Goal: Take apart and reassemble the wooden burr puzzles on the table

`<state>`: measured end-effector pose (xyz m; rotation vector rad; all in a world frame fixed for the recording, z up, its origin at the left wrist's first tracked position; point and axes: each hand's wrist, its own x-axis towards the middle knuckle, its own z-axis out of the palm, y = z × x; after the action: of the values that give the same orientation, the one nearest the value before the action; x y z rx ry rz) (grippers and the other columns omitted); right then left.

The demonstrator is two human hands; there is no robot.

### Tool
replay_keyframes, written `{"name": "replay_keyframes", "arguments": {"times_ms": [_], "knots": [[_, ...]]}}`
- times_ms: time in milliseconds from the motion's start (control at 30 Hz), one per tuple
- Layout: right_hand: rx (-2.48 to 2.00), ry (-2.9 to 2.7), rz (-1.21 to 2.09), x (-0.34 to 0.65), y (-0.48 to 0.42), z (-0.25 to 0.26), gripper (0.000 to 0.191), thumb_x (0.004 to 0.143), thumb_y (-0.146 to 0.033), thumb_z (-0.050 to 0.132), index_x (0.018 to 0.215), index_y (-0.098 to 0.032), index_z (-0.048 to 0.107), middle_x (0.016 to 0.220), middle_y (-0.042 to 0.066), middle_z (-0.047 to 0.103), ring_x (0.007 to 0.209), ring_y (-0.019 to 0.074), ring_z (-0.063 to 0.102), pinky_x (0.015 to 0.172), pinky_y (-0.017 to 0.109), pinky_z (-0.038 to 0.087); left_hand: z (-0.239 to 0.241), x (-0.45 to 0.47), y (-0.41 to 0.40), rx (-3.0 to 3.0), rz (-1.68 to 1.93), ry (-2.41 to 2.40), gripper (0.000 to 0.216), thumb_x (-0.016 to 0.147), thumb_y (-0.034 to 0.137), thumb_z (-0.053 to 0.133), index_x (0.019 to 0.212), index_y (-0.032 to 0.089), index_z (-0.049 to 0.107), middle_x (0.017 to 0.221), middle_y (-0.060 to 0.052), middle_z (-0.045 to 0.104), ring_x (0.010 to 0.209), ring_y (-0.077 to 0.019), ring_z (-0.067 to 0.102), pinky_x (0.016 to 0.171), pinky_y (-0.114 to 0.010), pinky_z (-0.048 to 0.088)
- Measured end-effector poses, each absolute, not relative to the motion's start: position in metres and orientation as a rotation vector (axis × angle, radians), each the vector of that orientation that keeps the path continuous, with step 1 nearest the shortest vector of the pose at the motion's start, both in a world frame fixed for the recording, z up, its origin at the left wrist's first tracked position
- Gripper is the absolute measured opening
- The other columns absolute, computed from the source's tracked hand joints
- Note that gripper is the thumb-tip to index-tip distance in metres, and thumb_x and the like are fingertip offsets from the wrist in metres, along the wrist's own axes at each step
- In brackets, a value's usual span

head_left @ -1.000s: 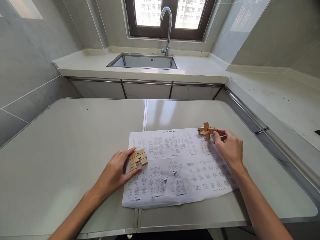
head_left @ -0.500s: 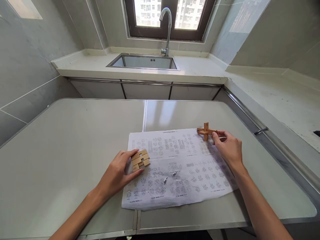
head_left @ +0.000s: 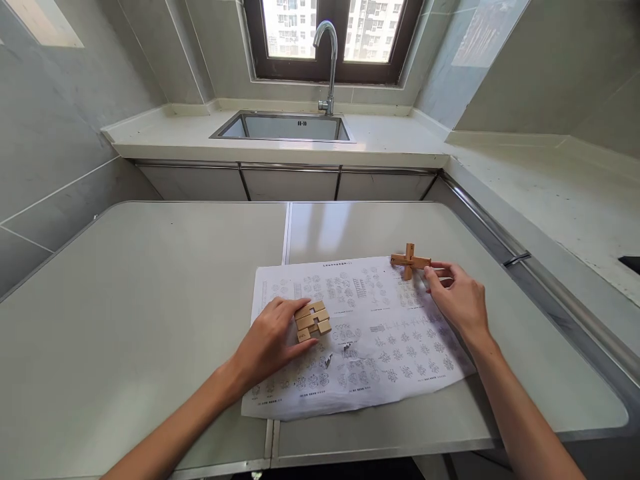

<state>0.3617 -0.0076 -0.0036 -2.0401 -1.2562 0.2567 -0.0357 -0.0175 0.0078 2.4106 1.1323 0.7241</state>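
Observation:
Between the thumb and fingers of my left hand (head_left: 274,337) is a flat block of interlocking light wooden puzzle pieces (head_left: 313,320), with notches showing in it. It is over the left-middle part of a printed instruction sheet (head_left: 370,393). My right hand (head_left: 460,297) pinches the right arm of a darker, cross-shaped wooden puzzle (head_left: 409,261) at the sheet's top right corner. The sheet carries rows of small line diagrams and has two small torn spots near its middle. Whether the light block touches the paper I cannot tell.
A pale folding table (head_left: 150,280) with a centre seam lies under the sheet. Beyond it are a counter (head_left: 165,137) with a metal sink (head_left: 280,139) and a tall faucet (head_left: 332,67). Another counter (head_left: 560,180) runs along the right, a tiled wall (head_left: 50,133) along the left.
My left hand has moved right across the sheet with the light wooden block. The cross-shaped puzzle has turned slightly in my right hand, which stays nearly in place. The view has shifted a little.

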Motion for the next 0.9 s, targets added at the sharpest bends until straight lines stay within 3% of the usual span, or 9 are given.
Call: {"name": "replay_keyframes", "arguments": {"times_ms": [267,367,600,733,900], "knots": [[-1.948,-1.262,0.305,0.349,-0.035,0.005,0.043,0.096,-0.055,0.061,0.118,-0.019,0.071,0.098,0.010,0.082,0.072,0.0249,0.076,0.072,0.037,0.055,0.006,-0.020,-0.017,2.380,0.719,1.177,0.062,0.088,0.039,0.083,0.141,0.022,0.057,0.124,-0.012,0.073,0.114,-0.0323,0.069,0.094,-0.051,0.063],[-1.870,-1.403,0.395,0.326,-0.051,0.010,0.040,0.098,-0.056,0.060,0.114,-0.021,0.073,0.092,0.007,0.080,0.069,0.0227,0.074,0.065,0.034,0.055,0.005,-0.014,-0.018,2.382,0.729,1.216,0.058,0.089,0.038,0.081,0.139,0.024,0.057,0.122,-0.011,0.074,0.112,-0.0324,0.069,0.093,-0.051,0.062],[-1.574,-1.812,0.615,0.268,-0.076,0.016,0.024,0.107,-0.040,0.053,0.119,-0.024,0.067,0.108,0.006,0.076,0.078,0.0192,0.072,0.064,0.031,0.058,0.003,0.003,-0.017,2.458,0.667,1.324,0.052,0.089,0.038,0.078,0.133,0.021,0.057,0.121,-0.014,0.071,0.109,-0.0351,0.067,0.093,-0.054,0.059],[-1.483,-1.914,0.610,0.251,-0.081,0.014,0.019,0.108,-0.032,0.051,0.121,-0.024,0.063,0.113,0.007,0.073,0.082,0.0205,0.073,0.072,0.036,0.061,0.006,0.008,-0.019,2.497,0.618,1.317,0.076,0.083,0.050,0.084,0.144,0.023,0.047,0.134,-0.018,0.061,0.117,-0.0396,0.066,0.097,-0.059,0.058],[-1.428,-1.969,0.619,0.242,-0.085,0.008,0.035,0.104,-0.027,0.059,0.138,-0.027,0.054,0.136,0.011,0.063,0.119,0.0287,0.069,0.098,0.046,0.062,0.014,0.002,-0.022,2.422,0.464,1.074,0.114,0.072,0.059,0.093,0.160,0.031,0.025,0.157,-0.020,0.043,0.125,-0.0407,0.066,0.093,-0.055,0.064]]}}
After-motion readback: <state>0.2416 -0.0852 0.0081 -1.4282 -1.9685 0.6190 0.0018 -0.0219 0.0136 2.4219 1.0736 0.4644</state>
